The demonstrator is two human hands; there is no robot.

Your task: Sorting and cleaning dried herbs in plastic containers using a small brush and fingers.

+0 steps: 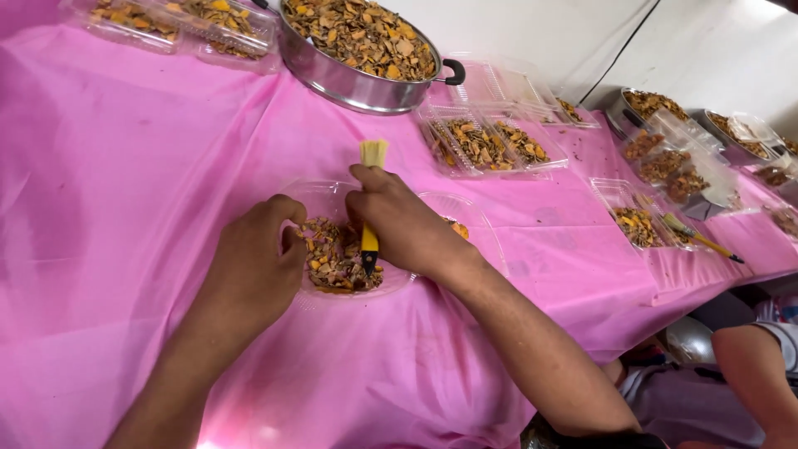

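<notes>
At the frame's centre, my right hand grips a yellow brush, bristles up, over a clear tray of dried chips; my curled left hand steadies the tray's left edge on the pink tablecloth.

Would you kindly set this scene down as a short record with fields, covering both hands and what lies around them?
surface: table under a pink cloth
left hand: rests on the rim of a clear plastic tray holding dried orange-brown pieces
right hand: grips a yellow-handled brush, bristles up, handle end down in the pieces
behind: metal pot heaped with the same pieces
right of it: filled clear tray
far right: second brush lying on the cloth
</notes>
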